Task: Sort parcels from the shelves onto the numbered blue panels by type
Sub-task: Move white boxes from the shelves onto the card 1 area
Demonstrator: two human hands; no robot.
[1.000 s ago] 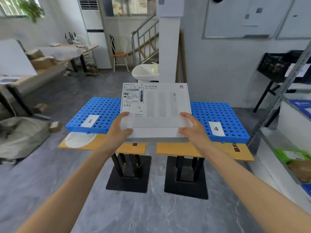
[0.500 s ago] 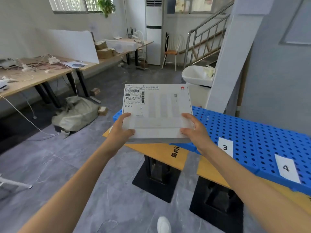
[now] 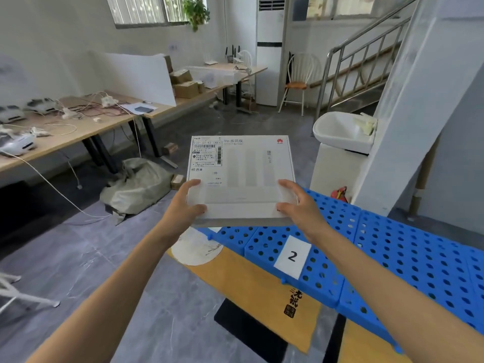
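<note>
Left hand (image 3: 183, 209) and right hand (image 3: 301, 209) clamp a white box (image 3: 242, 174) near blue panel 2 (image 3: 323, 273) on orange tabletop (image 3: 251, 281).

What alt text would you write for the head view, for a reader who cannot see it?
A left hand and a right hand grip a flat white parcel box with a shipping label at the end of blue perforated panels; a card reads 2.

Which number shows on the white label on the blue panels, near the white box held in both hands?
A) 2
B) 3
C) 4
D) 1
A: the white label on the blue panel in front of the held white box reads 2, and no other number is in view.
</note>
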